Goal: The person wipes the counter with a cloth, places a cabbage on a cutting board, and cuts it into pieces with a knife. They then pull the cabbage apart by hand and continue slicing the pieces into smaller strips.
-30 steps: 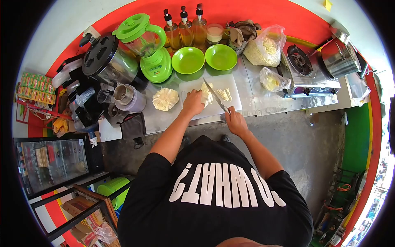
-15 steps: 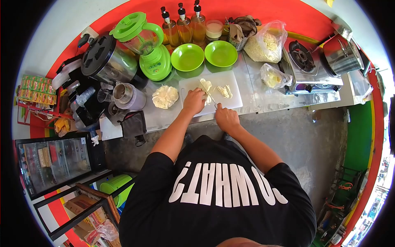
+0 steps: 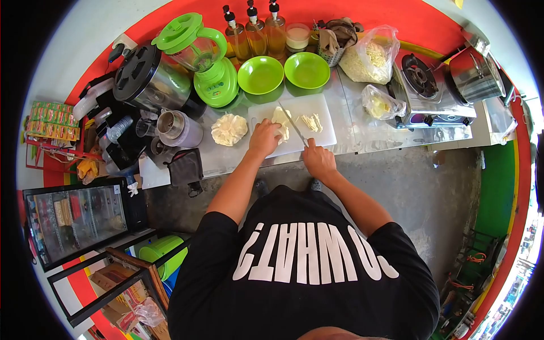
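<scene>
My right hand [image 3: 319, 159] is closed around the handle of a knife [image 3: 295, 126], its blade slanting up and left over a white cutting board [image 3: 325, 136]. The blade lies along the right side of a pale mushroom piece [image 3: 280, 117], apparently oyster mushroom. My left hand [image 3: 265, 137] rests on the board's left part, fingers bent and pressed on that piece; the fingertips are partly hidden. Cut mushroom strips [image 3: 311, 122] lie to the right of the blade. Left of the board, a frilled mushroom cluster [image 3: 229, 130] sits on the metal counter [image 3: 215, 161].
Two green bowls [image 3: 260, 75] stand behind the board, with a green blender [image 3: 216, 85] to their left and pump bottles [image 3: 256, 37] behind. Rightward are a bag of pale shreds [image 3: 371, 61], a smaller bag [image 3: 382, 103] and a gas stove [image 3: 420, 79]. A grey canister [image 3: 180, 131] stands left.
My right hand and the knife have shifted slightly to the right, with the blade now farther along the mushroom piece's right side. My left hand stays on the piece. The view has tilted a little.
</scene>
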`<control>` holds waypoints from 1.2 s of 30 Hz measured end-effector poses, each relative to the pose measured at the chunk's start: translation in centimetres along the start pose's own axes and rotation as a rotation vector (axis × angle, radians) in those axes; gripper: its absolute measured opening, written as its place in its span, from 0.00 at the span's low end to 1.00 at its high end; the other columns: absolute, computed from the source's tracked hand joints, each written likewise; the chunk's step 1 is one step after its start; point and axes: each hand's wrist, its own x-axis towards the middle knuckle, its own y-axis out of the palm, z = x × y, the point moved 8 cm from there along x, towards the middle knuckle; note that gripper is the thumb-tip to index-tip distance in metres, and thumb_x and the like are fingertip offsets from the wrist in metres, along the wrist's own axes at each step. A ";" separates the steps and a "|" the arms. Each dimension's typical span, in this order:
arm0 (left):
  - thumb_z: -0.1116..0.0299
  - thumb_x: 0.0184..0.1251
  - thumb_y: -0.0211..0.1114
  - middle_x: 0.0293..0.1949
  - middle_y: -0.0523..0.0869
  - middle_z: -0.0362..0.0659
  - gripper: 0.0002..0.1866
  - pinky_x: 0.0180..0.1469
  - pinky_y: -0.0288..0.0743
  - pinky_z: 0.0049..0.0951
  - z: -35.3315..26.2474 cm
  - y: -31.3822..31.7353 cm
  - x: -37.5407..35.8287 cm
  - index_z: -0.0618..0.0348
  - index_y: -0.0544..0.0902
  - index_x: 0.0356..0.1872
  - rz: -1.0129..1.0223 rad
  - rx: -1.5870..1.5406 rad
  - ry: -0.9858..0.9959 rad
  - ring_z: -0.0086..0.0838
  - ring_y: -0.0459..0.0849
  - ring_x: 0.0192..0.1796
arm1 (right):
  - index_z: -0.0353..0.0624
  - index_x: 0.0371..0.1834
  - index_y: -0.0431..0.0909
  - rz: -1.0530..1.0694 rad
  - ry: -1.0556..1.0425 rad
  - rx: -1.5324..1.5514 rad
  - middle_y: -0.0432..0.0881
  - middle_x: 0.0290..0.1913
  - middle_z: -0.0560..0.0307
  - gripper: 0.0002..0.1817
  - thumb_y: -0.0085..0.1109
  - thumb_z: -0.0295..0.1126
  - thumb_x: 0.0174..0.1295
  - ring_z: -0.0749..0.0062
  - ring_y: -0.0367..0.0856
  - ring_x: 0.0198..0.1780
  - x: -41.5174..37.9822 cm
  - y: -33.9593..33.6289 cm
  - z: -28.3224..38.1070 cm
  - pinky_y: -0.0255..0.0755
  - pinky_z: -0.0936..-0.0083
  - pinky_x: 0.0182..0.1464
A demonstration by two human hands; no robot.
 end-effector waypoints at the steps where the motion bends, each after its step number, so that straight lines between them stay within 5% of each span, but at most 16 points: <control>1: 0.69 0.61 0.73 0.52 0.84 0.51 0.19 0.62 0.76 0.41 0.0 0.1 -0.2 0.56 0.89 0.55 -0.001 0.001 -0.001 0.50 0.82 0.56 | 0.39 0.54 0.68 -0.019 0.015 0.016 0.86 0.30 0.32 0.16 0.51 0.40 0.76 0.32 0.86 0.33 -0.1 -0.3 -0.1 0.79 0.40 0.39; 9: 0.66 0.65 0.74 0.50 0.82 0.54 0.20 0.56 0.78 0.44 1.9 2.0 -0.5 0.62 0.87 0.55 -0.205 -0.251 -0.245 0.51 0.84 0.53 | 0.40 0.56 0.67 -0.048 0.007 0.077 0.85 0.31 0.30 0.16 0.50 0.39 0.76 0.29 0.85 0.33 -0.7 -1.1 1.5 0.78 0.37 0.39; 15: 0.73 0.65 0.71 0.49 0.83 0.51 0.13 0.53 0.79 0.45 -0.9 -0.4 -1.2 0.56 0.87 0.50 -0.366 -0.256 -0.123 0.52 0.85 0.51 | 0.38 0.53 0.67 0.050 0.027 -0.002 0.87 0.33 0.33 0.15 0.48 0.40 0.78 0.33 0.88 0.36 -1.2 0.0 2.0 0.82 0.44 0.42; 23: 0.74 0.65 0.68 0.46 0.83 0.48 0.08 0.49 0.79 0.47 -0.7 0.9 -0.5 0.55 0.86 0.44 -0.253 -0.139 -0.122 0.51 0.85 0.48 | 0.31 0.65 0.66 0.042 -0.048 -0.157 0.88 0.31 0.38 0.22 0.47 0.35 0.76 0.43 0.90 0.33 -1.7 1.3 2.1 0.84 0.51 0.37; 36: 0.72 0.66 0.65 0.42 0.83 0.44 0.04 0.45 0.81 0.47 -1.1 1.6 0.2 0.55 0.85 0.40 -0.198 0.014 -0.064 0.47 0.86 0.46 | 0.31 0.66 0.67 -0.058 -0.014 -0.393 0.88 0.28 0.45 0.25 0.53 0.32 0.68 0.57 0.91 0.26 -1.3 4.9 2.8 0.84 0.64 0.26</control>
